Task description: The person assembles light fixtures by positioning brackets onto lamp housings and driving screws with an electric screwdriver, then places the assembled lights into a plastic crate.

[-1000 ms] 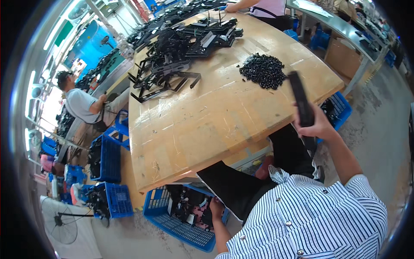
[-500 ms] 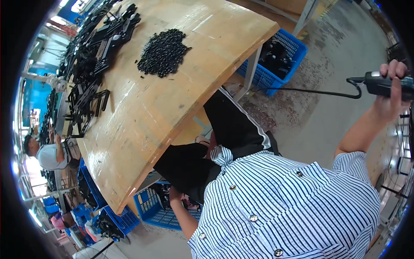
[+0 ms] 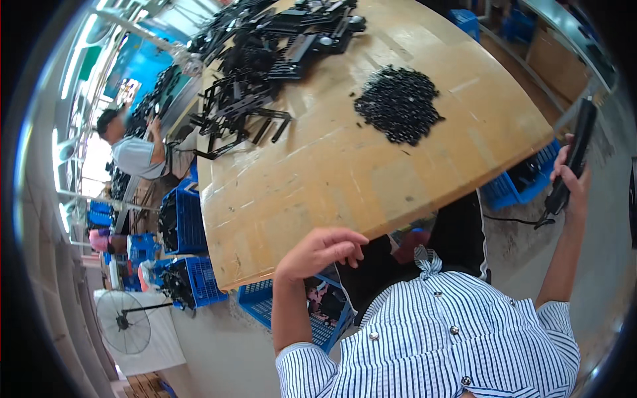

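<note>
Black and slim, the corded tool [image 3: 576,154] stands nearly upright in the right hand [image 3: 572,178], whose fingers are clamped round its lower half; it is held off to the right of the desk [image 3: 318,172], well apart from the parts, with its cable trailing toward the floor. The left hand [image 3: 318,251] hangs with fingers loosely curled and holding nothing, just at the desk's near edge. By the look of it, the work on the parts is not under way now: the tool touches none of them. Pale, scuffed wood forms the desk top. On it lies a heap of small, glossy black pieces [image 3: 399,105], and further back a tangle of angular black brackets [image 3: 247,99]. Blue latticed plastic crates [image 3: 189,222] stand below.
</note>
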